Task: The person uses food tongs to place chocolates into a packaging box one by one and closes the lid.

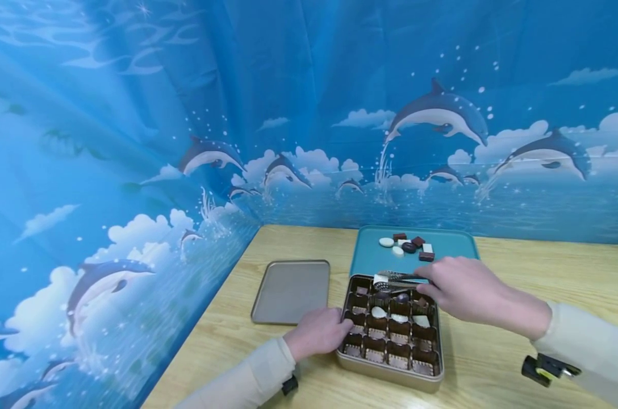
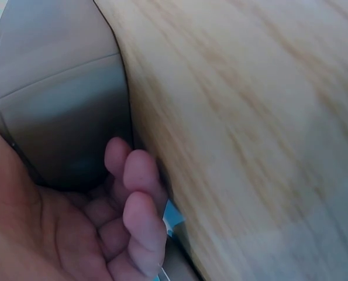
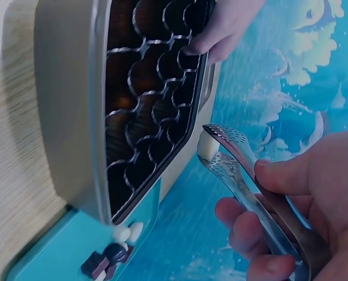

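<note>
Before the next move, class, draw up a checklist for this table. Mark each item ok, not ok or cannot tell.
1. Small white piece pinched in the perforated metal tongs: ok.
2. Tongs held by the right hand: ok.
3. Left hand gripping the rectangular metal tin with brown dividers: ok.
4. Flat, round-cornered metal lid off the tin: ok.
5. Teal rectangular tray cleared: not ok; white and dark-brown pieces lie on it.
6. White piece's landing spot: cannot tell.

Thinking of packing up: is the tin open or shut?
Open: seen from above, the tin shows its compartments, some holding white pieces.
</note>
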Motion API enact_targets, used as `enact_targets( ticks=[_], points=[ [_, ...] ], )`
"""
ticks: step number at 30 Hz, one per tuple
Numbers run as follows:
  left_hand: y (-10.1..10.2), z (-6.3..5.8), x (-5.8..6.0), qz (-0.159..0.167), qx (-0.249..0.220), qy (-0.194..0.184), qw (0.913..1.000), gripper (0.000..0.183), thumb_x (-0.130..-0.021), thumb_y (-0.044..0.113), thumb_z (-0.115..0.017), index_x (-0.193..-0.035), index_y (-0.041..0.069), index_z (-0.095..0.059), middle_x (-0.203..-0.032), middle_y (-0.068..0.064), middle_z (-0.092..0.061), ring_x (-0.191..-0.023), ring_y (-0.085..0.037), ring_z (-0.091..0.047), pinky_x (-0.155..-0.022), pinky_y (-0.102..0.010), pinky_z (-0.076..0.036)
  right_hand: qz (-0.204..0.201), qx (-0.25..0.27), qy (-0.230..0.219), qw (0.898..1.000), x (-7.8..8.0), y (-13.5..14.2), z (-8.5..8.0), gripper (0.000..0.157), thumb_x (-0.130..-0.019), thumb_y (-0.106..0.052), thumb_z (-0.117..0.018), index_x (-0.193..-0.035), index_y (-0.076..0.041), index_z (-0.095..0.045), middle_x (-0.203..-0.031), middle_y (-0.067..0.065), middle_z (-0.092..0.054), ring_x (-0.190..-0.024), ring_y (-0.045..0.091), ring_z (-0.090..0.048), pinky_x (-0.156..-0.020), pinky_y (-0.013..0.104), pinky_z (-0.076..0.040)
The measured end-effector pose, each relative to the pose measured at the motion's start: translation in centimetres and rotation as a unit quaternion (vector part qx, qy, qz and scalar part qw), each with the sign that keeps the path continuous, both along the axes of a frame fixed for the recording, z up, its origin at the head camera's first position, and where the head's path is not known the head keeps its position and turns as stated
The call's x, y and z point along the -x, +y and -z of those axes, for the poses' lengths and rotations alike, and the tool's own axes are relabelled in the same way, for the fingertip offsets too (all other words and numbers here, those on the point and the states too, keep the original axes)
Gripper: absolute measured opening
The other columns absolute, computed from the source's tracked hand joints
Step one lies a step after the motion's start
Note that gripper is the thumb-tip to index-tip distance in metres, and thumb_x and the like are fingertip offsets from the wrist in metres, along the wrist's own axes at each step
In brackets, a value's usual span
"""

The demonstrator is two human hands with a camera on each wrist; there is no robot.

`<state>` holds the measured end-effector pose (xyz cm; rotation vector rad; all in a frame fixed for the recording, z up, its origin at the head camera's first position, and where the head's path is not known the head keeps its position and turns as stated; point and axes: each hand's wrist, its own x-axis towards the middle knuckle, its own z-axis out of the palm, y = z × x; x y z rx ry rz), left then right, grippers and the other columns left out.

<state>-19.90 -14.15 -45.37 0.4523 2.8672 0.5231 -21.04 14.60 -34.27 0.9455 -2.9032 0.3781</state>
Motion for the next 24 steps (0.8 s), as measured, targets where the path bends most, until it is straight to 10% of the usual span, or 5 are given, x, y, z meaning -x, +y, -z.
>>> enact_targets(
  ticks=[6, 24],
  points=[
    [-0.1, 0.1, 0.0, 0.006, 0.0, 0.001, 1.0, 0.046, -0.104, 0.041, -0.041, -0.064, 0.02, -0.048, -0.06, 0.005, -0.046, -0.051, -0.011, -0.045, -0.05, -0.027, -0.04, -0.025, -0.004, -0.007, 1.0, 0.0, -1.6, 0.2, 0.02, -0.095, -0.022, -0.068, -0.11, -0.009, -0.073, -0.064, -0.014, -0.056, -0.048, -0.001, -0.045, -0.049, 0.023, -0.043],
    [-0.1, 0.2, 0.2, 0.001, 0.009, 0.007, 0.9999, 0.045, -0.104, 0.041, -0.043, -0.065, 0.02, -0.049, -0.061, 0.004, -0.049, -0.053, -0.012, -0.048, -0.053, -0.028, -0.041, -0.045, 0.009, -0.025, 0.999, 0.2, -4.4, 1.8, 0.03, -0.094, -0.022, -0.07, -0.117, -0.004, -0.071, -0.078, -0.001, -0.071, -0.045, 0.001, -0.045, -0.051, 0.023, -0.045]
  ],
)
